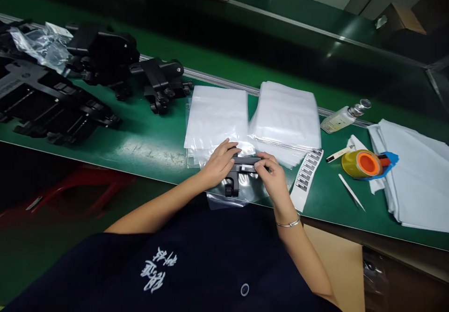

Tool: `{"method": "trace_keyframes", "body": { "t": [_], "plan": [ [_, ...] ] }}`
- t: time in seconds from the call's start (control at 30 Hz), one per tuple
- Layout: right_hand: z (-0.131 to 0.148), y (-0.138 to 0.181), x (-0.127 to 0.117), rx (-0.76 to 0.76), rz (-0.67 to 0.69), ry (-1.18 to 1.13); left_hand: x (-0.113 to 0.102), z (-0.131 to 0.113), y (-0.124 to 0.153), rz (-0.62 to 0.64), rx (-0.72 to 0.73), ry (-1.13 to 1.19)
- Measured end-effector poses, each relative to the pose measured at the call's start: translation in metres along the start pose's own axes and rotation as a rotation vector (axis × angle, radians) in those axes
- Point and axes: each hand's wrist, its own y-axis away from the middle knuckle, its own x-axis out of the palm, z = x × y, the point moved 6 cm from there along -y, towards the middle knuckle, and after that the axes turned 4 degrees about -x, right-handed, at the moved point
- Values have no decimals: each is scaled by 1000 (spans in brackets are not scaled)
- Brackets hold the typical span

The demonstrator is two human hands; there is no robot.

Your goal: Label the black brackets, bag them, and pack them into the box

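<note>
A black plastic bracket (235,177) with a roller-like knob at its lower end lies in front of me at the bench edge, over clear plastic bags (228,202). My left hand (219,164) grips its left end, fingers curled over the top. At the other end, my right hand (272,174) pinches the bracket between thumb and fingers. A small white label (247,168) sits on the bracket's face, touching or close to my right fingertips. Just right of that hand, a strip of black-and-white printed labels (307,176) lies on the bench.
Two stacks of white plastic bags (219,115) (287,115) stand behind my hands. Several black assemblies (101,54) fill the left. To the right are a pump bottle (338,119), a tape roll (361,163), a cutter knife (338,155), white tweezers (351,191) and folded white cloth (417,181).
</note>
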Motion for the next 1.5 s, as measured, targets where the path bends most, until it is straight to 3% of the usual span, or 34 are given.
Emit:
{"method": "trace_keyframes", "body": {
  "t": [0.1,0.33,1.27,1.4,1.5],
  "plan": [
    [-4,-7,14,44,67,50,0,-6,2,-6,-17,21],
    [-2,-8,15,51,108,136,-3,-4,1,18,-10,63],
    [2,-11,16,56,128,172,-2,-5,0,58,-33,90],
    [2,-11,17,44,124,199,-5,-5,3,-15,-5,80],
    [3,-11,19,26,122,220,-14,-9,9,-115,125,25]
  ]
}}
